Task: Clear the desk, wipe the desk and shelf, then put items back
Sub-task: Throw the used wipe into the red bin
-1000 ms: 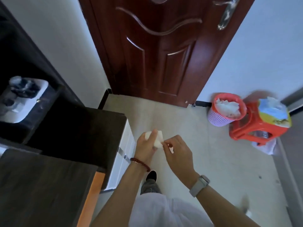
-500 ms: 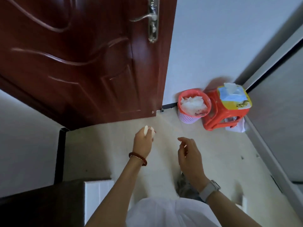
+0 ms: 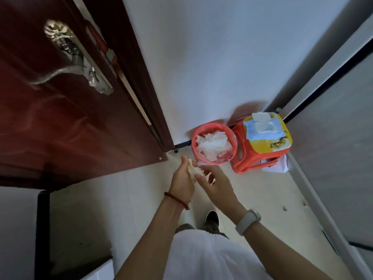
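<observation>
**A:** Where do you stand with the job right now?

**B:** Going left to right: the dark red door [image 3: 60, 118] fills your left side, with a dark piece of furniture [image 3: 42, 229] low beside it. Neither desk nor shelf is in view, so you can't tell from here whether they are wiped.

**A:** And your hands?

**B:** Your left hand [image 3: 182, 175], the one with the red bracelet, is curled round a crumpled white wipe [image 3: 192, 170]. Your right hand [image 3: 214, 181] meets it, fingertips pinching the same wad. Both hover over the floor, just short of the red bin [image 3: 203, 134].

**A:** So a wiping step looks finished?

**B:** I'd judge so: the bin already holds a heap of used white wipes, and yours looks bound for it. Right of the bin, a pack of wet wipes [image 3: 264, 128] sits on a red stool [image 3: 248, 158], flap up.

**A:** What's left?

**B:** Dropping this wipe, perhaps more wiping, and probably putting the items back, none of which shows here.
</observation>
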Demonstrator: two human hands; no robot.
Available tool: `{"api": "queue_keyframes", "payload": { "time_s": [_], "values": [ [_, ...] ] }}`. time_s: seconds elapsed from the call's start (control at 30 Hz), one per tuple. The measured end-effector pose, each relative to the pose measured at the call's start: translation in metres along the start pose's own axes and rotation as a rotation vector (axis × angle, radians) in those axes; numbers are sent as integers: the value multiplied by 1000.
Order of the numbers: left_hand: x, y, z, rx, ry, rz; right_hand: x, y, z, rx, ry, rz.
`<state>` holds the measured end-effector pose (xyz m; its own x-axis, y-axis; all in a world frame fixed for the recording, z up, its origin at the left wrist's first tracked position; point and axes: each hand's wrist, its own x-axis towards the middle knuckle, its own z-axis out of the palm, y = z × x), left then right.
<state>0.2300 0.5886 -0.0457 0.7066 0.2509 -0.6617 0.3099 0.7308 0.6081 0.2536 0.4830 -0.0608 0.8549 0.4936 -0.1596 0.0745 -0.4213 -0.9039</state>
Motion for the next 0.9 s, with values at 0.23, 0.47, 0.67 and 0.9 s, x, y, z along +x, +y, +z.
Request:
{"api": "queue_keyframes", "payload": {
  "time_s": [0.23,0.47,0.67,0.9],
  "values": [
    [77,12,11,592,126,160,75,30,-18,-20,142,133],
    [204,-3,-35,1842,245,394,166,146,-19,-226,212,485],
    [315,-48,-72,2027,264,256,254,264,7,-423,177,581],
    [344,-81,-101,1993,309,132,281,324,23,-715,-239,360]
  ]
}}
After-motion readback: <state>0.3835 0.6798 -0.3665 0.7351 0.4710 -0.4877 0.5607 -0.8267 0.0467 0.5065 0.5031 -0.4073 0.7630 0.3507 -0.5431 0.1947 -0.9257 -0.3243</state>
